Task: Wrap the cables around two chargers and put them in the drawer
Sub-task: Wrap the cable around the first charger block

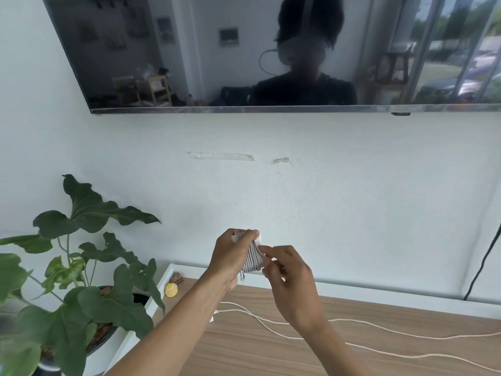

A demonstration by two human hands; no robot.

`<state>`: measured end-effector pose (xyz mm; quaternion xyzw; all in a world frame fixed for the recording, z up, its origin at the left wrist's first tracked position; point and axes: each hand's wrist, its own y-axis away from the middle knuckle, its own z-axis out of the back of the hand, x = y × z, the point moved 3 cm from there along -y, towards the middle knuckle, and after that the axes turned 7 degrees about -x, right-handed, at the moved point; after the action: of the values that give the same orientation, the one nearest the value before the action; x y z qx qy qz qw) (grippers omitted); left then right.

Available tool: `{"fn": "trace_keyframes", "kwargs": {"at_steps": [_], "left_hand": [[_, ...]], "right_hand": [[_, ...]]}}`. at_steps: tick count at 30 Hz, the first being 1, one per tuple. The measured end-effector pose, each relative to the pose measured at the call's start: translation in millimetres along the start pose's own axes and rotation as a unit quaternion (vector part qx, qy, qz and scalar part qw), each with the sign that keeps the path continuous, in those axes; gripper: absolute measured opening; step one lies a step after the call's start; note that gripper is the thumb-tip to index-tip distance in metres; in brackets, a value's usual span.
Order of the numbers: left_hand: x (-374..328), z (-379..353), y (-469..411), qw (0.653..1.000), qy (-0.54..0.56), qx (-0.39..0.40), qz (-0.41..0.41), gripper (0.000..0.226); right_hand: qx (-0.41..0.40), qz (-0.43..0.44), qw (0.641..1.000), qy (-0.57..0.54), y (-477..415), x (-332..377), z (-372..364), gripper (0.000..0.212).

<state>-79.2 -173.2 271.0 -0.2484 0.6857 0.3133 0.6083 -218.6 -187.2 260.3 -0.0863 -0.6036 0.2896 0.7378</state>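
A white charger [253, 255] with its grey cable wound tightly around it is held up in front of the wall. My left hand [231, 257] grips it from the left, thumb on top. My right hand [291, 280] pinches the windings at the charger's right side, and the cable's plug end [242, 275] dangles below. A second charger [212, 318] is mostly hidden behind my left forearm on the wooden top [244, 346]; its cream cable [379, 331] trails loose across the wood to the right. No drawer is in view.
A large leafy plant [81, 270] in a white pot stands at the left. A small yellow object [171, 290] and a brown tuft sit at the wood's back left corner. A TV [244, 50] hangs above. A black cable [485, 264] runs down the wall at the right.
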Motion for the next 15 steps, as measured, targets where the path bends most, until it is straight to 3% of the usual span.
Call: {"fn": "trace_keyframes", "kwargs": {"at_steps": [5, 8, 15], "left_hand": [[-3, 7, 2, 1.000, 0.018, -0.009, -0.008, 0.016], [-3, 10, 5, 1.000, 0.025, -0.003, 0.004, 0.025], [0, 7, 6, 0.999, 0.036, 0.002, 0.009, 0.018]], "right_hand": [[0.033, -0.083, 0.995, -0.055, 9, -1, 4, 0.026], [0.049, -0.092, 0.993, -0.055, 10, -2, 8, 0.024], [0.018, -0.066, 0.995, -0.067, 24, -3, 7, 0.025]]}}
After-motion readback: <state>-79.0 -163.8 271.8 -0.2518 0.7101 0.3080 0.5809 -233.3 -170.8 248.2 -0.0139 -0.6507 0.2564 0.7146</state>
